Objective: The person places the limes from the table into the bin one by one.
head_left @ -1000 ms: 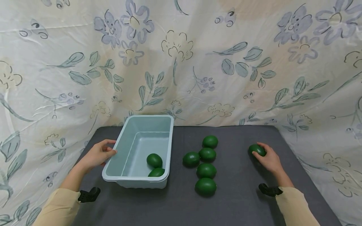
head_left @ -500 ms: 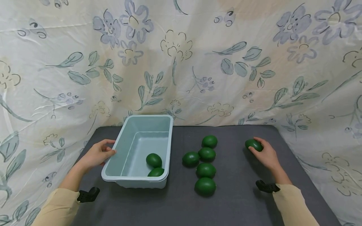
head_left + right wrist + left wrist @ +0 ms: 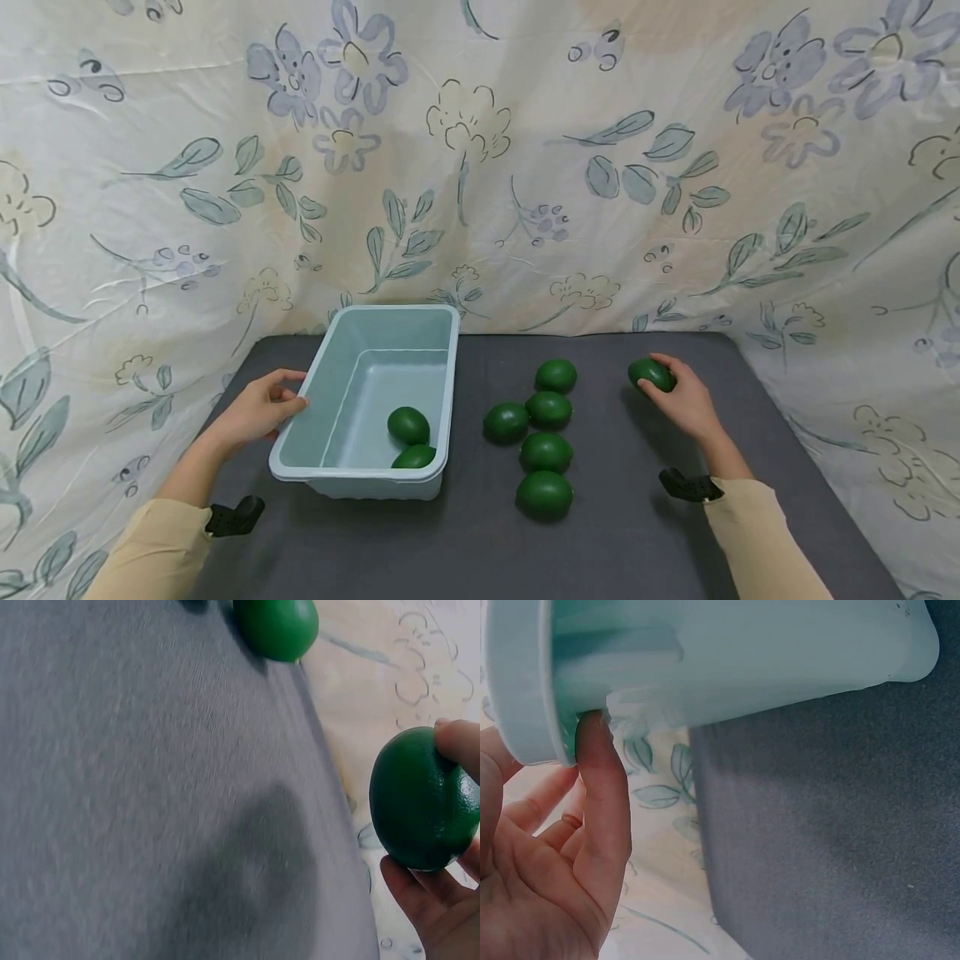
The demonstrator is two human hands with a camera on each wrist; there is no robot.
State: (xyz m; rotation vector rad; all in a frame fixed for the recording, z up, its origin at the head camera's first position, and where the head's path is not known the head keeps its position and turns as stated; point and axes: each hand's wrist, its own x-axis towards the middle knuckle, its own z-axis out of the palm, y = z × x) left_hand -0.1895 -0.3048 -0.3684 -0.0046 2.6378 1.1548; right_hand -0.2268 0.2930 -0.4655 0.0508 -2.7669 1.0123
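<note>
My left hand (image 3: 266, 407) pinches the rim of a pale blue plastic tub (image 3: 296, 442) at its left side. In the left wrist view, a fingertip (image 3: 596, 739) tucks under the rim of the tub (image 3: 765, 652). Two green limes (image 3: 408, 426) lie at the tub's near right corner. My right hand (image 3: 686, 402) holds another lime (image 3: 649, 375) between thumb and fingers above the right of the table. The right wrist view shows this glossy lime (image 3: 412, 799) in the fingers, with a shadow on the cloth.
Several limes (image 3: 546, 453) lie in a loose column on the dark grey table (image 3: 480, 550), between the tub and my right hand. One lime (image 3: 507, 422) sits left of that column. A flowered curtain (image 3: 525, 167) hangs behind the table and along its sides.
My right hand has moved left with its lime, towards the column of limes. The left hand and the tub have stayed in place.
</note>
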